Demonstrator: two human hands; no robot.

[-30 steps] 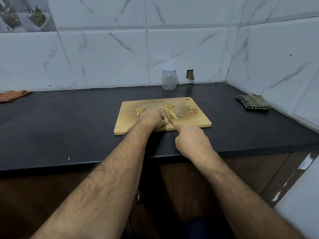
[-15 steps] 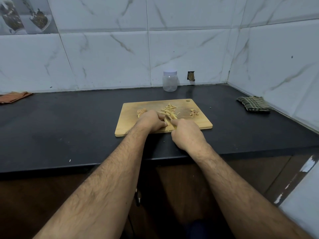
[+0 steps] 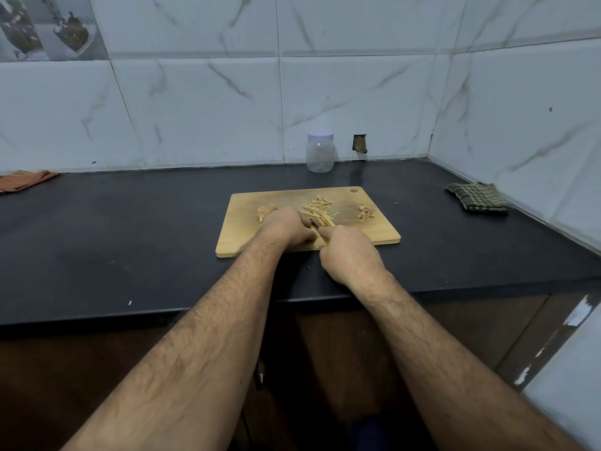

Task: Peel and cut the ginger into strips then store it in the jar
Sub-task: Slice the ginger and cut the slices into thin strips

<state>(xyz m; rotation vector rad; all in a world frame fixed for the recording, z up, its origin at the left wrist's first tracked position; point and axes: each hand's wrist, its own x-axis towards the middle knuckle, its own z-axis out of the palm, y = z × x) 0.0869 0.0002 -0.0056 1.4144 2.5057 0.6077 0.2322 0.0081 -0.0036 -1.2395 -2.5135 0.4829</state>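
- left hand (image 3: 286, 227) sits curled on the board (image 3: 247, 236), fingers pressed down on a ginger piece that it mostly hides; i can't see the piece itself clearly.
- right hand (image 3: 349, 252) is closed around a knife (image 3: 317, 227); handle is buried in the fist, only a short bit of blade shows between the two hands.
- key relation: blade sits just right of the left fingertips, almost touching them. blade runs roughly away from the person, tilted a little left. next cut lands right beside those fingertips, so clearance is the risk.
- left hand is the nearer one to the uncut stock; right hand only drives the knife.
- strips (image 3: 320, 209) are piled just beyond the hands, mid-board, long axes mostly pointing away and slightly right. pile touches the blade zone, so new cuts likely push into it.
- uncut chunk (image 3: 266, 212) lies on the board just left of and beyond the left hand.
- peels (image 3: 366, 213) sit near the board's right side, apart from the strips.
- jar (image 3: 320, 153) stands at the back by the wall, lid on, well apart from the board; looks empty.
- judgement: mid-cutting, storing not started; lid must come off first.
- cloth (image 3: 477, 197) right, another rag (image 3: 24, 180) far left, both out of the way.
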